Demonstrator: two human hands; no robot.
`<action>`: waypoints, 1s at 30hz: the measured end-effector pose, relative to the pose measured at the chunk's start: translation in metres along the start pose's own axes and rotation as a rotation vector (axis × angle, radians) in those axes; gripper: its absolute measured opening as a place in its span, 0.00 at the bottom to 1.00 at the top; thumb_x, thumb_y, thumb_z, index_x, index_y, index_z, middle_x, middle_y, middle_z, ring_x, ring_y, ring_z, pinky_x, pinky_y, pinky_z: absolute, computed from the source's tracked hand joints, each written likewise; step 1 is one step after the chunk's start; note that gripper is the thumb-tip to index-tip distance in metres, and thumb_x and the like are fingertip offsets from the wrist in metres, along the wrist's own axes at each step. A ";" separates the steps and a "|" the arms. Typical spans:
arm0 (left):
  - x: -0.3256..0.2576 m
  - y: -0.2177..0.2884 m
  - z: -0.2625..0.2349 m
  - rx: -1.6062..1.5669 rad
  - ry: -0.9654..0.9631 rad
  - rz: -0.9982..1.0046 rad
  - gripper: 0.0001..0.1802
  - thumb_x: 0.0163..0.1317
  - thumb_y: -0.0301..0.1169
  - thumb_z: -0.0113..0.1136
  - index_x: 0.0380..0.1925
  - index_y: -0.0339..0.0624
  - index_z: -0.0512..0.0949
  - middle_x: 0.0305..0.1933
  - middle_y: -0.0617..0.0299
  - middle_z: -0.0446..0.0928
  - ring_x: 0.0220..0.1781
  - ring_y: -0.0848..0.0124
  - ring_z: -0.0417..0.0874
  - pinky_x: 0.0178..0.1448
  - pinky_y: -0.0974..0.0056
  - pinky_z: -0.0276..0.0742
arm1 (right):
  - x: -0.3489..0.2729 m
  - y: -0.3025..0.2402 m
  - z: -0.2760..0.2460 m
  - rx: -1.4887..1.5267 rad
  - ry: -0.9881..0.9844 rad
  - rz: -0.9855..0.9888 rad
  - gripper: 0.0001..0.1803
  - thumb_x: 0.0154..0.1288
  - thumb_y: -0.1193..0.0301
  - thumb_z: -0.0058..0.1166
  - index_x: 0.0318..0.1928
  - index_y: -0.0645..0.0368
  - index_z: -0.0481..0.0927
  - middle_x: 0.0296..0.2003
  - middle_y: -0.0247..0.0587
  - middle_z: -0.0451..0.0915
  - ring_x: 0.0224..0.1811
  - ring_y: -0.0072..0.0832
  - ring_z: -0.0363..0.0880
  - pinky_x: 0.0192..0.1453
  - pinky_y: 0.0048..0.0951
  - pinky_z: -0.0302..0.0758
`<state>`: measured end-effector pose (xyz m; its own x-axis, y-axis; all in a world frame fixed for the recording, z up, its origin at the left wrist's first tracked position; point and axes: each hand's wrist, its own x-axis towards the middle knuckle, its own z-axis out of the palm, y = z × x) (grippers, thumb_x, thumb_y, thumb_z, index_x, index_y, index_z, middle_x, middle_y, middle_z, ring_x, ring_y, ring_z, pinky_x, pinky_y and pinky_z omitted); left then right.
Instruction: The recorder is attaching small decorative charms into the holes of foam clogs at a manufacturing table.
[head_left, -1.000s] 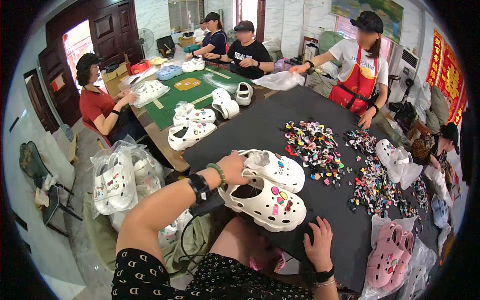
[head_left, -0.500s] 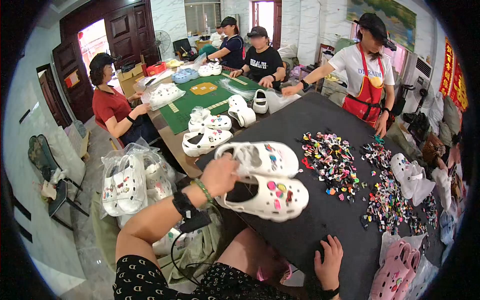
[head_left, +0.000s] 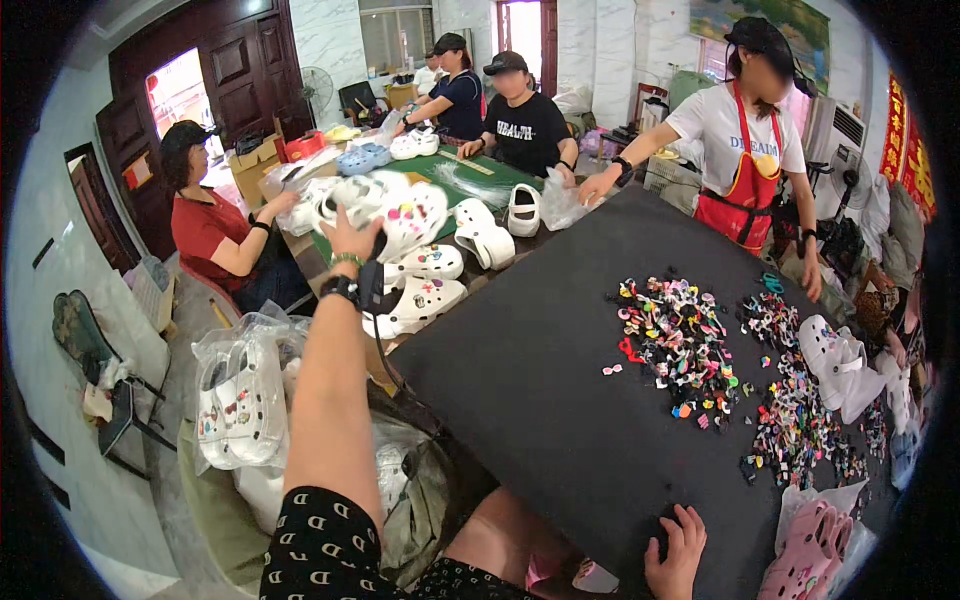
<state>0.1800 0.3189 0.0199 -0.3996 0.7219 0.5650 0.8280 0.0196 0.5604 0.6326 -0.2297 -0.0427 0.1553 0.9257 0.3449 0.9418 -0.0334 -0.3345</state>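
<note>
Held white clogs [head_left: 412, 215]: two (blurred). Pink clogs [head_left: 803, 550]: two. Own hands [head_left: 677, 560]: two. Fans [head_left: 316, 89]: two.

Held clogs [head_left: 403, 212] extend beyond and right of the left hand [head_left: 350, 240]; bagged clogs [head_left: 240, 415] sit nearer, to its left. The right hand [head_left: 680, 560] lies on a tabletop [head_left: 530, 370], with charms [head_left: 682, 345] beyond it and another clog pair [head_left: 805, 550] to its right.

Black sleeve [head_left: 325, 545] (pale-patterned), green bracelet [head_left: 347, 259], black wristband [head_left: 341, 290]
</note>
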 end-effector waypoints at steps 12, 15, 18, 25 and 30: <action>-0.099 -0.061 0.043 -0.008 -0.481 0.042 0.42 0.56 0.58 0.61 0.62 0.37 0.71 0.62 0.41 0.73 0.64 0.48 0.72 0.68 0.52 0.67 | 0.000 -0.004 -0.002 -0.011 -0.001 -0.026 0.18 0.62 0.75 0.56 0.53 0.61 0.75 0.59 0.52 0.72 0.63 0.53 0.68 0.67 0.49 0.64; -0.092 -0.086 0.031 -0.026 -0.319 -0.024 0.29 0.56 0.50 0.63 0.51 0.40 0.80 0.52 0.43 0.80 0.58 0.49 0.78 0.64 0.51 0.71 | 0.002 -0.004 0.002 0.000 -0.010 -0.035 0.17 0.63 0.74 0.55 0.53 0.61 0.75 0.58 0.52 0.73 0.63 0.53 0.68 0.67 0.49 0.64; -0.098 -0.099 0.030 0.038 -0.207 -0.093 0.21 0.54 0.43 0.62 0.42 0.40 0.84 0.43 0.44 0.83 0.50 0.50 0.82 0.57 0.52 0.76 | 0.004 -0.007 -0.001 -0.029 -0.026 -0.020 0.17 0.64 0.73 0.55 0.53 0.61 0.76 0.59 0.52 0.73 0.62 0.52 0.68 0.67 0.50 0.64; -0.125 -0.155 0.027 0.111 -0.180 -0.168 0.15 0.51 0.35 0.59 0.37 0.41 0.85 0.41 0.46 0.83 0.47 0.51 0.83 0.55 0.53 0.78 | 0.005 -0.007 0.000 -0.070 -0.019 -0.043 0.16 0.65 0.72 0.53 0.53 0.61 0.75 0.59 0.51 0.73 0.63 0.52 0.67 0.67 0.49 0.64; -0.126 -0.185 0.008 0.160 -0.330 -0.256 0.19 0.52 0.40 0.58 0.41 0.45 0.86 0.45 0.49 0.83 0.50 0.52 0.83 0.57 0.55 0.77 | 0.005 -0.011 0.004 -0.059 -0.013 -0.057 0.16 0.65 0.72 0.53 0.53 0.61 0.75 0.59 0.51 0.73 0.63 0.52 0.67 0.67 0.49 0.64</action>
<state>0.0797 0.2300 -0.1597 -0.4739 0.8615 0.1823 0.7799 0.3145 0.5412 0.6213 -0.2232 -0.0407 0.0977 0.9314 0.3505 0.9651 -0.0027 -0.2620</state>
